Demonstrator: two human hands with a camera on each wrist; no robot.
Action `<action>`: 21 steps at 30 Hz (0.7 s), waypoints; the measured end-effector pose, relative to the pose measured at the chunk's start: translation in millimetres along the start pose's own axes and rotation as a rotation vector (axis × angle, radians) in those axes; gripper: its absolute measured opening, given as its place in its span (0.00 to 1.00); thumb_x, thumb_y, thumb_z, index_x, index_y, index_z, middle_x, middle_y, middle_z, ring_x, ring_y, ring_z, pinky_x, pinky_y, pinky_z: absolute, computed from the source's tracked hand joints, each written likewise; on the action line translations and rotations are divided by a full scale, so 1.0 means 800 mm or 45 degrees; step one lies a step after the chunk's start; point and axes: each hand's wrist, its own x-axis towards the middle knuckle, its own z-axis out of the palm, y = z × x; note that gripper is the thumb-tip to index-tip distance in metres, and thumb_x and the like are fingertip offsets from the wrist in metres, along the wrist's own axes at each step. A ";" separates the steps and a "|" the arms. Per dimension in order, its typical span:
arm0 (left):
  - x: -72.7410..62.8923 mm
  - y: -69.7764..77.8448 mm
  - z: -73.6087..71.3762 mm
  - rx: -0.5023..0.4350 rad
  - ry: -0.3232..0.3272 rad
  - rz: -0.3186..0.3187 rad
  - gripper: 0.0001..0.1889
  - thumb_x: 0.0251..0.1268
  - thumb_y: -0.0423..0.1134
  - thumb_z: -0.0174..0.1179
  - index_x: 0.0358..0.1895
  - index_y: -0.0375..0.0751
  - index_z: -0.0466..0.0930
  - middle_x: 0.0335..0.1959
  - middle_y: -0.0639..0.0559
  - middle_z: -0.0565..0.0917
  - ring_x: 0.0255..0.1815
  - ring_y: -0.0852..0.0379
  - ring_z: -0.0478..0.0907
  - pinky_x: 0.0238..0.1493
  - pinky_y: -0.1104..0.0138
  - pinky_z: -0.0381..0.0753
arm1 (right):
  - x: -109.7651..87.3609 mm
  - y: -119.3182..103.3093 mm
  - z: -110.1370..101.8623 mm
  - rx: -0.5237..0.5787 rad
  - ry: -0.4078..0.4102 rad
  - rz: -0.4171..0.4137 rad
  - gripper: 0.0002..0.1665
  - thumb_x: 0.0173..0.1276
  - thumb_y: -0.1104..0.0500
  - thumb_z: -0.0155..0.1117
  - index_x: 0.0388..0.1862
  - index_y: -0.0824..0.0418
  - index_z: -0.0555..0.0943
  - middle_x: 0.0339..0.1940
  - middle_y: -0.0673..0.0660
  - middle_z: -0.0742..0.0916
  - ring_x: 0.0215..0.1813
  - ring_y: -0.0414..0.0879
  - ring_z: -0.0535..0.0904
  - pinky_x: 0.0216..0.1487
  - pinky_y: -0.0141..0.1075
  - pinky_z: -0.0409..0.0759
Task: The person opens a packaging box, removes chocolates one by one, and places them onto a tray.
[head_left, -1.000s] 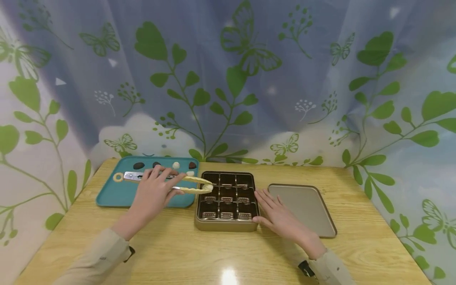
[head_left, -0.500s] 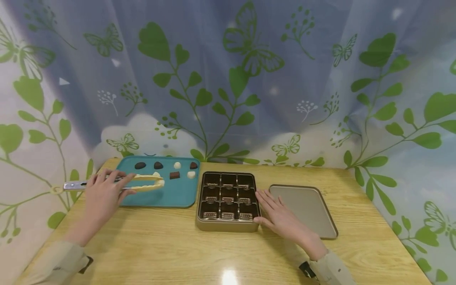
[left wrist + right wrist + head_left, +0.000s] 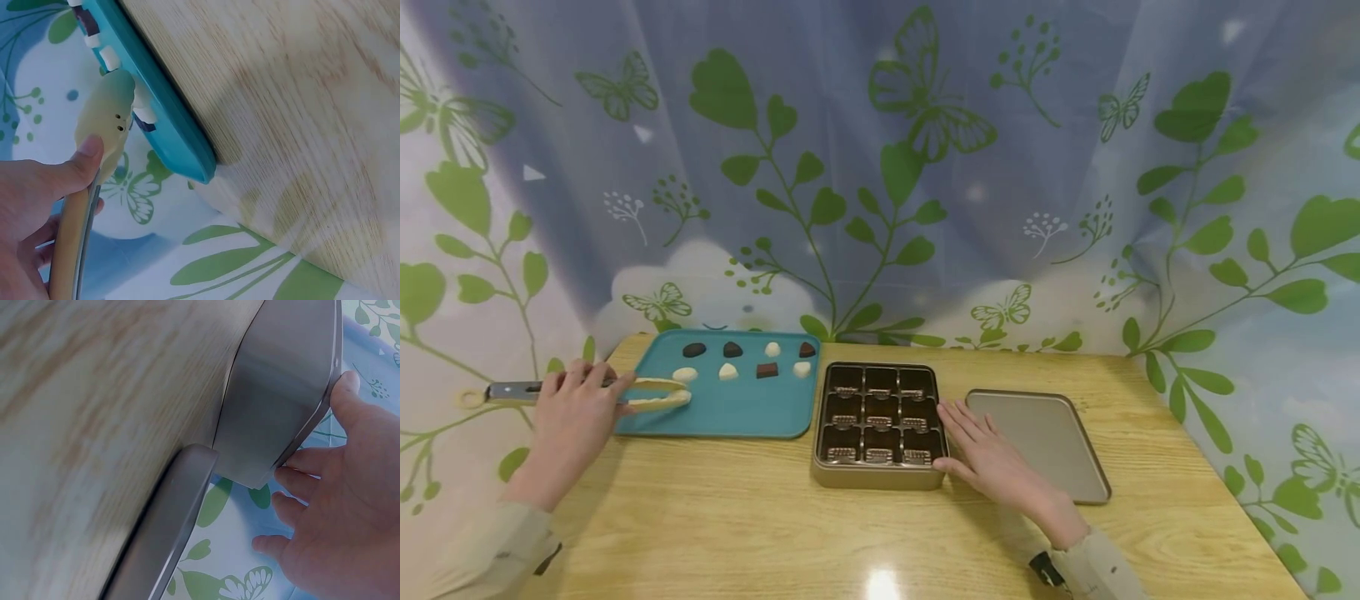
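Note:
My left hand (image 3: 576, 404) grips a pair of tongs (image 3: 76, 231) with a metal handle and pale yellow ends. The tips (image 3: 677, 399) hang over the left part of a teal tray (image 3: 741, 421), just in front of a white oval piece (image 3: 685, 375). On the tray lie small dark and white chocolate-like pieces in two rows. My right hand (image 3: 988, 458) lies with extended fingers against the right side of a square tin (image 3: 876, 477), its thumb and fingertips at the rim in the right wrist view. Dark compartments with ribbed bottoms fill the tin.
A flat metal lid (image 3: 1045, 433) lies right of the tin, partly behind my right hand. The wooden table (image 3: 775, 533) runs up to a leaf-and-butterfly curtain (image 3: 880, 208) at the back and sides.
My left hand has carried the tongs leftward from over the tin's left edge to the tray's left part. My right hand has stayed at the tin.

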 end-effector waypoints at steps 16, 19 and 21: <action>-0.006 -0.002 0.002 -0.145 -0.069 -0.080 0.29 0.56 0.44 0.72 0.61 0.38 0.80 0.51 0.33 0.78 0.53 0.31 0.67 0.45 0.37 0.65 | -0.001 0.000 0.000 0.024 0.001 0.005 0.47 0.78 0.40 0.53 0.82 0.66 0.51 0.83 0.63 0.56 0.82 0.63 0.49 0.77 0.65 0.47; -0.007 0.004 0.002 -0.206 -0.072 -0.094 0.29 0.56 0.44 0.73 0.62 0.37 0.80 0.52 0.33 0.78 0.53 0.29 0.67 0.44 0.36 0.66 | -0.002 0.000 0.000 0.027 -0.004 0.015 0.48 0.78 0.40 0.53 0.83 0.65 0.51 0.83 0.62 0.55 0.82 0.63 0.49 0.77 0.65 0.47; -0.008 0.009 0.003 -0.241 -0.074 -0.104 0.30 0.56 0.45 0.73 0.62 0.37 0.81 0.52 0.33 0.79 0.53 0.28 0.67 0.44 0.37 0.67 | -0.002 0.000 -0.001 0.028 -0.005 0.015 0.48 0.78 0.40 0.53 0.83 0.65 0.50 0.83 0.62 0.55 0.82 0.63 0.49 0.77 0.66 0.47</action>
